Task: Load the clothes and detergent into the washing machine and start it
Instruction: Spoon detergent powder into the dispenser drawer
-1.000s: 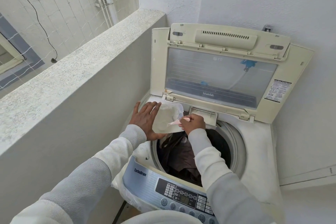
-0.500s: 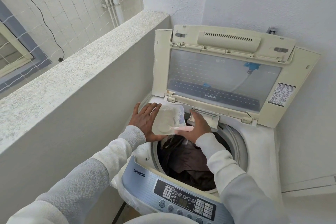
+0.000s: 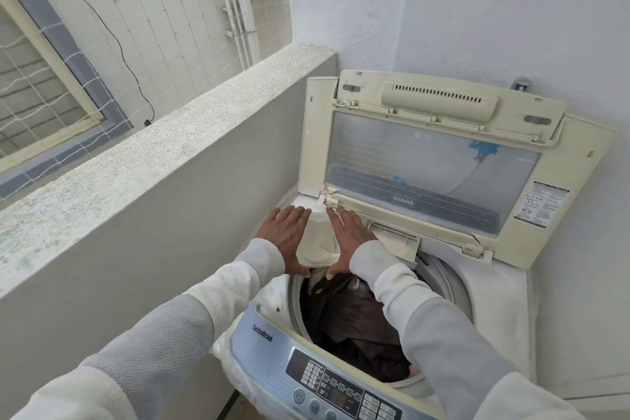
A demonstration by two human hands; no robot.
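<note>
Clothes point(image 3: 354, 324), dark brown, fill the drum point(image 3: 453, 286) of the washer point(image 3: 494, 300), at 6 o'clock from both hands and apart from the fingers; only the right thumb tip hangs just over their far edge. A pink scrap shows at the heap's 5 o'clock edge, too small to identify. Nearer, the panel point(image 3: 327, 382) runs out of the bottom of the frame, so its lower buttons are cut off and the small labels cannot be read.

Beyond the clothes, a pale pouch point(image 3: 318, 242) lies on the washer's back-left corner, between the two hands. The left hand point(image 3: 284, 235) lies flat at the pouch's 9 o'clock side, fingers straight and spread, pointing to 12 o'clock, thumb along the pouch's near edge. The right hand point(image 3: 347, 237) lies flat at its 3 o'clock side, fingers straight and close together, covering part of it. Neither hand curls round anything; whether the palms press the pouch or merely rest against it cannot be told. What the pouch holds is not visible, and its right part is hidden under the right hand.

At 2 o'clock from the right hand a small tray point(image 3: 397, 239) sits at the drum's back rim. Farther still, the lid point(image 3: 422, 160) stands upright, its window hazy, its side sticker unreadable.
</note>
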